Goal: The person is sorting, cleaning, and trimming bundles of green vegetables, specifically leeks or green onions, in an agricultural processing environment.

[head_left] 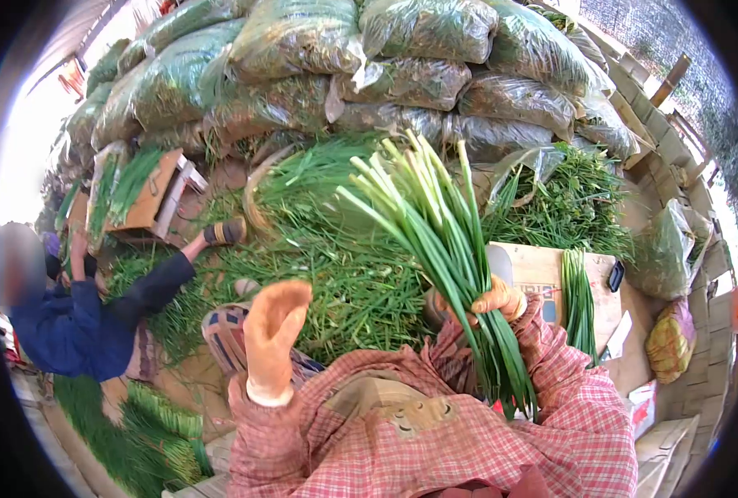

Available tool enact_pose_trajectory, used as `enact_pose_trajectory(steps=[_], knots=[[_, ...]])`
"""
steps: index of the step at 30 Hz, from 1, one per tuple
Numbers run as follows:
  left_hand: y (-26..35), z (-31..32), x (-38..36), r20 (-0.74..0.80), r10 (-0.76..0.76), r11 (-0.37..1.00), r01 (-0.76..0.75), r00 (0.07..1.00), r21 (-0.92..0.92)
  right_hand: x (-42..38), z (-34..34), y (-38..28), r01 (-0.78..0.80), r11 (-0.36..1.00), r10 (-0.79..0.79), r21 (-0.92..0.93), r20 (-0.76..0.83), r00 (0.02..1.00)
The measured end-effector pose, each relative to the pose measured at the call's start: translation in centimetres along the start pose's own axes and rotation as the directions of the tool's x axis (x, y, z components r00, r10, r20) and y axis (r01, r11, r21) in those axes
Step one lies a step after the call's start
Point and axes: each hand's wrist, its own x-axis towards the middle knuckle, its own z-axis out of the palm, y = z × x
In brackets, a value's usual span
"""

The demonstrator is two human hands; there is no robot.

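Note:
My right hand (498, 299), in an orange glove, is closed around a bunch of scallions (443, 224). Their pale stem ends point up and away from me, and the green leaf tips hang down by my right forearm. My left hand (277, 328), also gloved, is raised in front of my left knee. Its thumb and fingers curve apart with nothing between them. Beside my right arm, another bunch of green stalks (579, 307) lies over a wooden board (535, 270). Loose green trimmings (344, 290) cover the ground in front of me.
Stacked plastic sacks of greens (294, 41) form a wall ahead. A co-worker (70, 324) sits at the left beside a cardboard box (149, 199). Bundled greens (153, 432) lie at lower left. At right stand a leafy heap (568, 199), a plastic bag (667, 249) and a yellow sack (672, 340).

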Motion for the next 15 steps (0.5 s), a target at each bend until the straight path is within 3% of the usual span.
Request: enact_pose_trajectory(steps=[2, 4, 5, 6, 7, 8, 10, 12, 15], knots=[[0.0, 2.8, 1.0, -0.038, -0.005, 0.998, 0.002, 0.999, -0.070, -0.6, 0.7, 1.3, -0.114, 0.993, 0.113, -0.035, -0.034, 0.993], [-1.1, 4.1, 1.4, -0.053, 0.097, 0.992, -0.092, 0.994, 0.087, -0.2, 2.0, 2.4, -0.097, 0.978, 0.098, -0.183, -0.001, 0.995], [-0.9, 4.8, 1.5, -0.083, 0.294, 0.911, -0.253, 0.952, 0.325, -0.2, 2.4, 3.1, -0.179, 0.953, 0.166, -0.244, -0.072, 0.983], [-0.4, 5.4, 1.4, -0.055, 0.476, 0.749, -0.371, 0.878, 0.549, -0.3, 2.9, 3.8, -0.262, 0.917, 0.228, -0.300, -0.143, 0.963], [-0.1, 5.8, 1.1, -0.049, 0.547, 0.656, -0.392, 0.835, 0.645, -0.1, 3.9, 4.5, -0.172, 0.927, 0.115, -0.333, -0.185, 0.976], [-0.6, 5.6, 1.0, 0.002, 0.576, 0.582, -0.412, 0.818, 0.701, -0.1, 4.0, 5.4, -0.165, 0.949, 0.121, -0.268, -0.172, 0.978], [-0.8, 5.9, 0.7, -0.052, 0.375, 0.748, -0.269, 0.926, 0.606, 0.1, 4.5, 6.9, -0.141, 0.955, 0.097, -0.261, -0.172, 0.980], [-3.5, 4.6, 1.1, -0.071, 0.063, 0.941, -0.036, 0.995, 0.336, 0.4, 5.4, 8.1, -0.104, 0.936, 0.039, -0.336, -0.195, 0.980], [-5.2, 4.5, 0.7, -0.092, -0.112, 0.994, 0.113, 0.989, 0.011, 0.7, 5.6, 9.1, -0.083, 0.931, 0.004, -0.357, -0.217, 0.976]])
